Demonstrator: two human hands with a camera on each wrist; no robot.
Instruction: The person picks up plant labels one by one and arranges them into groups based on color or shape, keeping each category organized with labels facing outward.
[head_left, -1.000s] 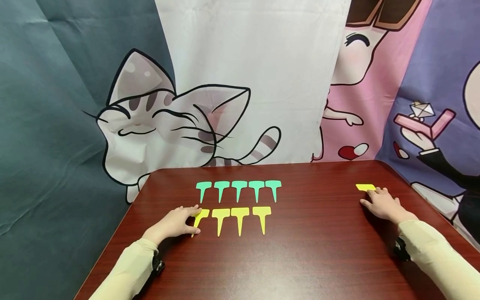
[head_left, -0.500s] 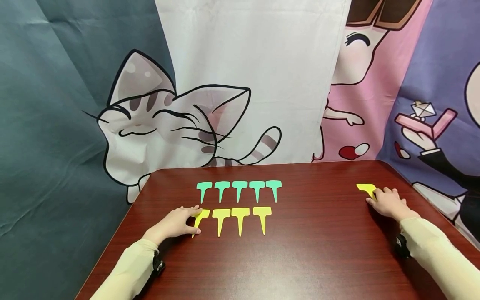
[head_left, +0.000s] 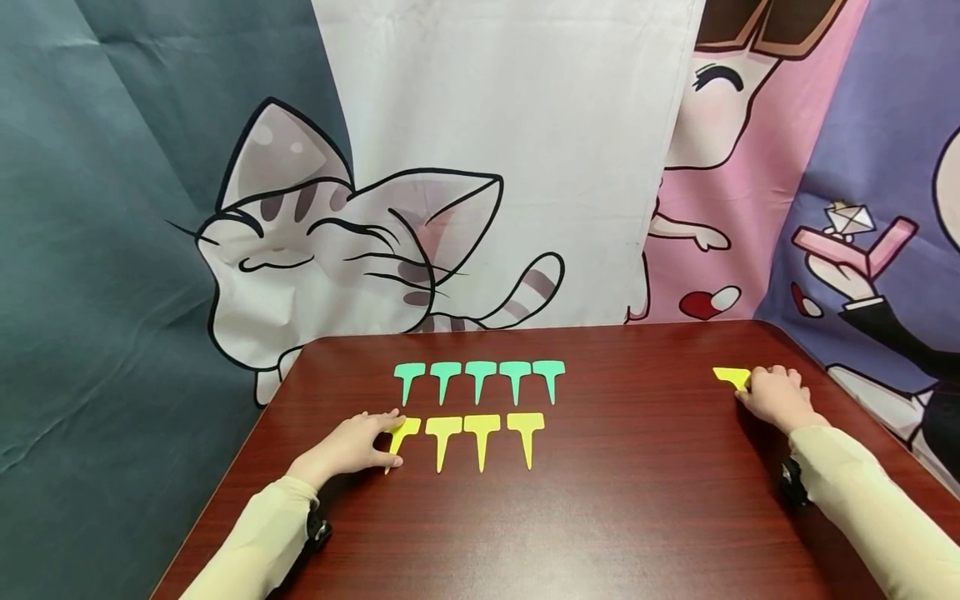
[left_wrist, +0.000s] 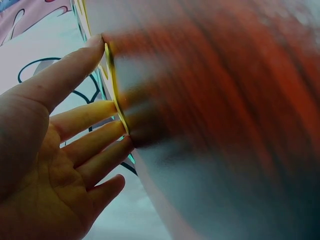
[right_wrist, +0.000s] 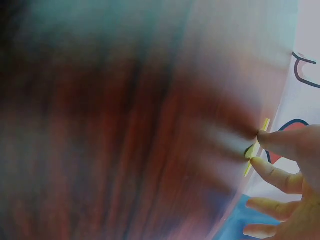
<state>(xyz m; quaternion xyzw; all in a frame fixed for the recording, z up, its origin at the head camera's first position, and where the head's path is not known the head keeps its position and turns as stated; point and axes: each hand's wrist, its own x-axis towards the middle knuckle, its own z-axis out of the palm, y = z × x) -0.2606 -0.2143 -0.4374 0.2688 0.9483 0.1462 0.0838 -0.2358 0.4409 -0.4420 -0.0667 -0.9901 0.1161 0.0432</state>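
In the head view, my left hand point(head_left: 352, 447) reaches over the leftmost yellow T-shaped plant label point(head_left: 406, 427). Its fingers are nearly straight and spread, with fingertips at the label's head and the thumb by its stem. The left wrist view shows the same label edge-on as a thin yellow strip point(left_wrist: 114, 80) along the fingertips. Far to the right, my right hand point(head_left: 780, 396) pinches another yellow plant label point(head_left: 731, 377) by its stem, between thumb and index finger. The label's lower part is hidden by the hand. In the right wrist view, the other fingers stay off it.
Several green T-shaped plant labels point(head_left: 481, 379) form a row towards the back of the dark red-brown table point(head_left: 637, 500). In front of them lie more yellow labels point(head_left: 482, 437), in line with the left hand's one. A cartoon-printed cloth point(head_left: 585, 167) hangs behind the table.
My right hand has slid slightly right along the yellow label, and its fingers have curled in to pinch the stem. The left hand stays where it was.
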